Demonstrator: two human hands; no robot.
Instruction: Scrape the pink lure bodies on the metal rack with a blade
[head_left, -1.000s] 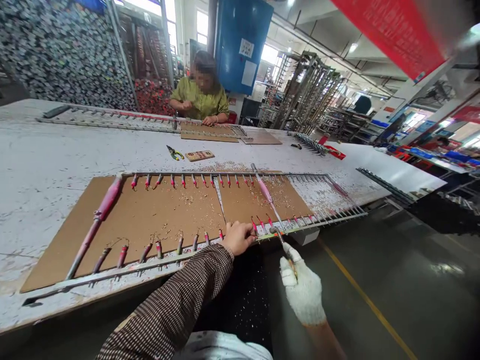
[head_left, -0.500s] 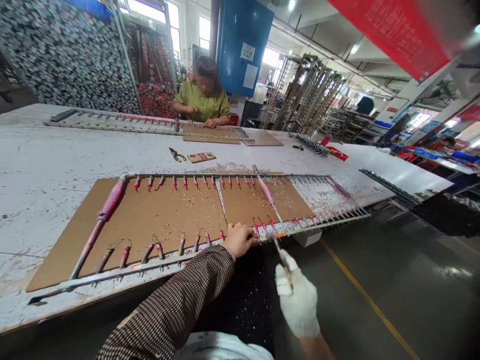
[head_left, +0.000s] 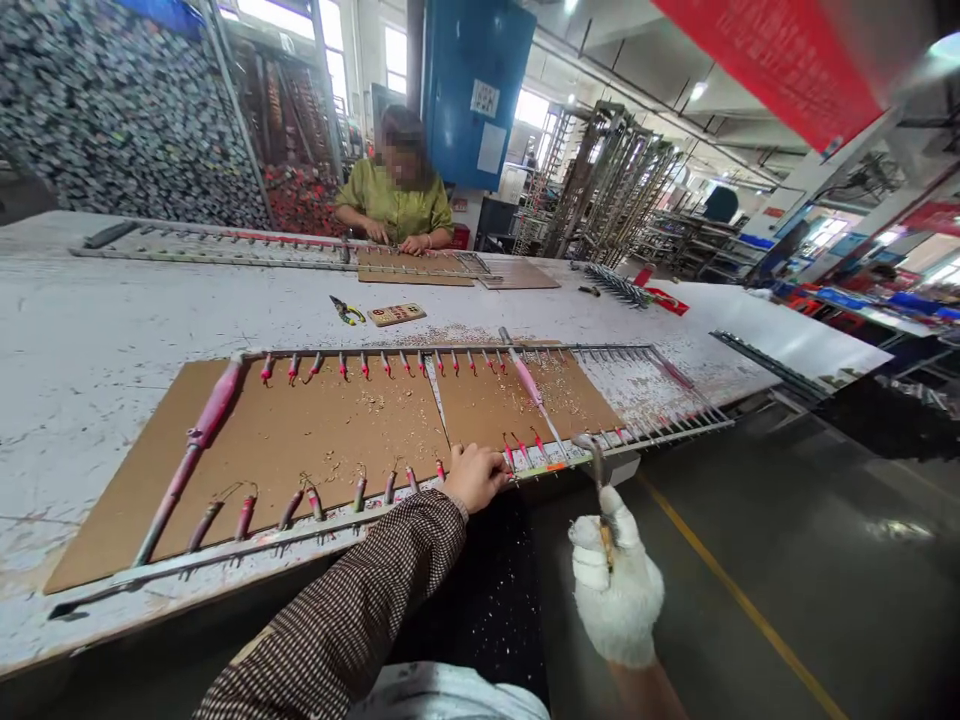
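My bare left hand (head_left: 475,478) is closed over the near rail of a long metal rack (head_left: 285,534), its fingertips close to the pink-coated hooks. My right hand (head_left: 615,575), in a white knit glove, is wrapped round a hammer (head_left: 598,470). The hammer's metal head is up by the near rail, to the right of my left hand. Pink-coated hooks (head_left: 246,515) with bent wire ends line both long rails. Two thick pink-coated crossbars, one a left crossbar (head_left: 217,400), span the rack. Under it lie brown cardboard sheets (head_left: 300,440) strewn with chips.
Yellow-black pliers (head_left: 346,310) and a small printed board (head_left: 396,314) lie beyond the rack on the white table (head_left: 225,310). A co-worker (head_left: 397,195) sits across, hands at another rack (head_left: 240,257). A dark hook bar (head_left: 772,365) lies at the right.
My right hand has moved right and slightly down with the hammer, whose head has left the near rail beside my left hand. My left hand keeps its place on the rack.
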